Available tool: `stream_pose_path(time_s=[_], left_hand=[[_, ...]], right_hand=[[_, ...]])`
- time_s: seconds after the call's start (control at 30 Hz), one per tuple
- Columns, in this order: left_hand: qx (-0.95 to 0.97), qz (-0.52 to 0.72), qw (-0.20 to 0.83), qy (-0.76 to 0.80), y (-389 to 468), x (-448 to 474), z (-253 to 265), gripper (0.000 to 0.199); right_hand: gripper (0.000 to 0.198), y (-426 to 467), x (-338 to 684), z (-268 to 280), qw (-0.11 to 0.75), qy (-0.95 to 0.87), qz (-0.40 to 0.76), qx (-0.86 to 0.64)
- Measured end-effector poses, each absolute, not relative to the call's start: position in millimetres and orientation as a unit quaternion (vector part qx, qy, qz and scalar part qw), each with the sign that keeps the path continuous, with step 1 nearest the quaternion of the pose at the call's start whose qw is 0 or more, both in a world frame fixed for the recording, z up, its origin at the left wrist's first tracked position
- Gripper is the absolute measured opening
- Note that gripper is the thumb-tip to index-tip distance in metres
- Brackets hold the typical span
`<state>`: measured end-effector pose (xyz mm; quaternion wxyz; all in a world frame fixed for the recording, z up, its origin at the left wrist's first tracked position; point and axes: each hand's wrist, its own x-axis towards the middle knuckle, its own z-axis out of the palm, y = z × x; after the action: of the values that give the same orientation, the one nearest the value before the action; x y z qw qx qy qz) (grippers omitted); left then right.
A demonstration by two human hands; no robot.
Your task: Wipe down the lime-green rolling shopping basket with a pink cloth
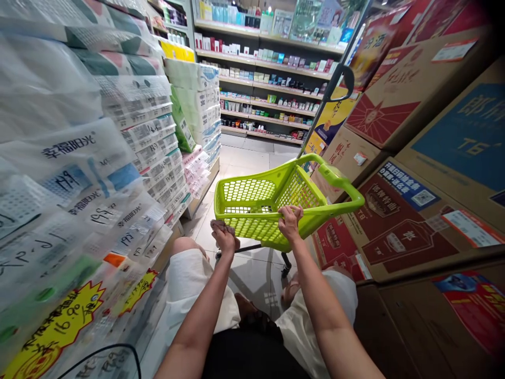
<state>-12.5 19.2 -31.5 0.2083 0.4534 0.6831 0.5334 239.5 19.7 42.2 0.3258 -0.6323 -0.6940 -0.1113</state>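
Note:
A lime-green plastic shopping cart (252, 223) stands sideways in front of me, its handle (347, 192) at the right and its basket showing nothing inside. My left hand (224, 237) is closed on a brownish cloth (224, 226), which is pressed against the outer wall of the basket near its left corner. With bent fingers, my right hand (290, 220) grips the basket's near rim toward the handle end. The cart's dark legs and casters (285, 271) show below, on the tiled floor.
Plastic-wrapped tissue packs (142, 131) are stacked along the left. Cardboard cartons (394, 210) rise close on the right. Across the aisle floor (240, 152), shelves (272, 79) hold many small boxes and bottles. A dark pole with a looped handle (329, 100) leans by the cartons.

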Motion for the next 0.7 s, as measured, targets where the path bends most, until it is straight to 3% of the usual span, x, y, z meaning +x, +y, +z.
stream_pose_path(time_s=[0.1, 0.2, 0.4, 0.5, 0.7], left_hand=[[0.386, 0.556, 0.196, 0.71, 3, -7, -32, 0.057], [0.464, 0.56, 0.176, 0.664, -15, -13, -33, 0.049], [0.584, 0.512, 0.17, 0.606, -28, -35, -31, 0.044], [0.604, 0.498, 0.182, 0.596, -28, -37, -25, 0.042], [0.62, 0.438, 0.173, 0.627, -12, -47, -5, 0.038]], right_hand=[[0.022, 19, 252, 43, 0.339, -0.69, -0.109, -0.63], [0.019, 15, 267, 47, 0.337, -0.685, -0.117, -0.636], [0.044, -10, 238, 52, 0.288, -0.728, -0.12, -0.61], [0.045, -20, 200, 50, 0.263, -0.779, -0.091, -0.561], [0.039, -19, 177, 39, 0.305, -0.762, -0.039, -0.569]])
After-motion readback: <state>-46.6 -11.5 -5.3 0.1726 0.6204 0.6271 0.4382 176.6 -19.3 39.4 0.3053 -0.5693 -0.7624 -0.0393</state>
